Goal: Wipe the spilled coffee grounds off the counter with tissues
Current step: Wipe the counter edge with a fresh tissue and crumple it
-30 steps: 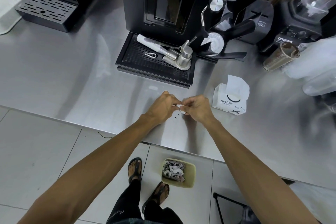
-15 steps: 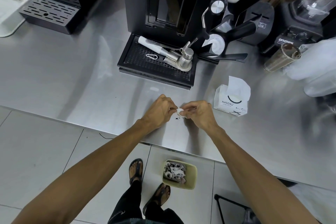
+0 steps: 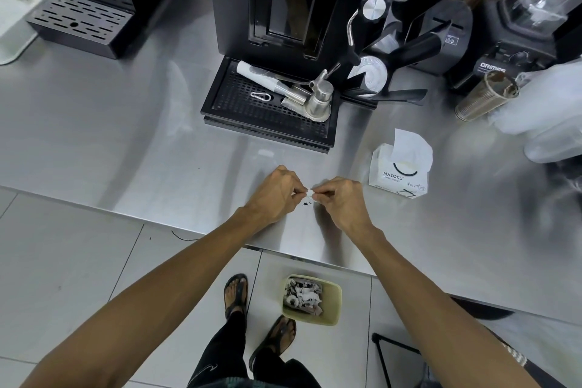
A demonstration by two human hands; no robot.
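A few dark coffee grounds (image 3: pixel 307 204) lie on the steel counter (image 3: pixel 132 148) near its front edge. Just above them my left hand (image 3: pixel 278 192) and my right hand (image 3: pixel 341 198) meet, and both pinch one small white tissue piece (image 3: pixel 311 195) between their fingertips. Most of the tissue is hidden by the fingers. A white tissue pack (image 3: pixel 400 168) with one sheet sticking up stands to the right of my right hand.
A black coffee machine (image 3: pixel 283 3) with a drip tray (image 3: pixel 264 104) holding metal tools stands behind the hands. A blender (image 3: pixel 522 25) and a metal cup (image 3: pixel 485 96) are at the right. On the floor below sits a beige bin (image 3: pixel 311 299) of used tissues.
Both hands have stayed at the same spot above the grounds, still pinching the tissue, with only small finger movement. The camera has shifted a little.
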